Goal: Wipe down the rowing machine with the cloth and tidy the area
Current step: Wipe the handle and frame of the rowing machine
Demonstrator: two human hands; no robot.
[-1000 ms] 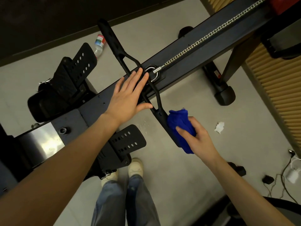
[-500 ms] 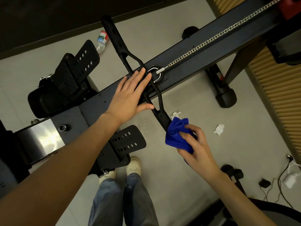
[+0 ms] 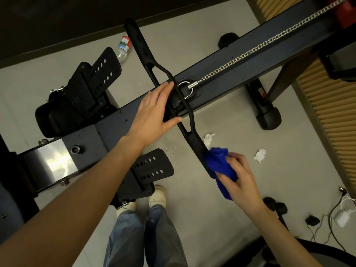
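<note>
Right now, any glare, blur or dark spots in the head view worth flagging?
Head view: strong glare on the steel plate; top-left corner almost black; blue cloth oversaturated, folds hard to read; black handle low-contrast against the dark rail; left hand and right hand look sharp.

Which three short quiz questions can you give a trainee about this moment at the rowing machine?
1. True or false: the left hand lies flat on the middle of the handle.
2. What does the right hand grip? A a sponge, B the blue cloth, C a brush.
3. Fill in: the plastic bottle lies on the ___.
Key: 1 true; 2 B; 3 floor.
</note>
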